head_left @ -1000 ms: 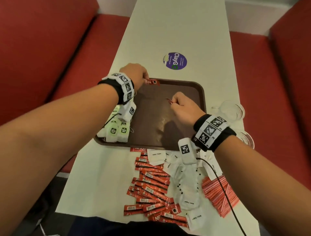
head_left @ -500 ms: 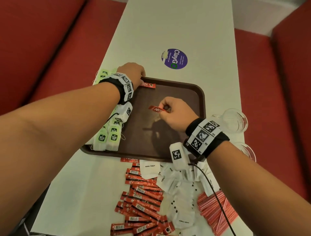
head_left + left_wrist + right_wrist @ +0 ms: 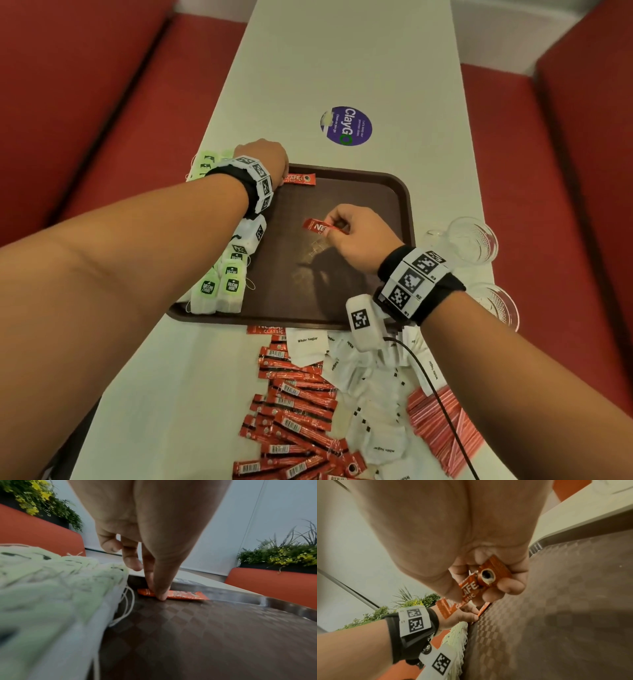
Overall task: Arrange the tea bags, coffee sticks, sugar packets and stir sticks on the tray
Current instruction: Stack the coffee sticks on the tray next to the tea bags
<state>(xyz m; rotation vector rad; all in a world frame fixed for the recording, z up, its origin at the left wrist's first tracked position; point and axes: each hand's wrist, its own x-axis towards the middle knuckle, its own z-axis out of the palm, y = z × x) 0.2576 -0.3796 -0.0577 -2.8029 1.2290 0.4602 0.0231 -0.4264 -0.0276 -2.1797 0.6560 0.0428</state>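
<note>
A brown tray point(image 3: 376, 192) lies across the white table. My left hand point(image 3: 270, 161) is at its far left corner, where a straight finger point(image 3: 160, 593) presses a red coffee stick point(image 3: 301, 179) flat against the tray floor beside the far rim. My right hand point(image 3: 359, 240) hovers over the tray's middle and pinches another coffee stick point(image 3: 317, 226), label up. Green-tagged tea bags point(image 3: 229, 284) stand in a row along the tray's left side. Nearer me on the table lie several coffee sticks point(image 3: 298, 411), white sugar packets point(image 3: 370, 394) and red stir sticks point(image 3: 442, 428).
More tea bags point(image 3: 205, 164) lie off the tray beside my left wrist. Two clear plastic cups point(image 3: 472, 240) point(image 3: 496, 305) stand at the table's right edge. A purple sticker point(image 3: 346, 125) sits beyond the tray. Red benches flank the table.
My left hand has laid its coffee stick flat by the tray's far rim. My right hand has turned its stick so the label shows and drawn back slightly.
</note>
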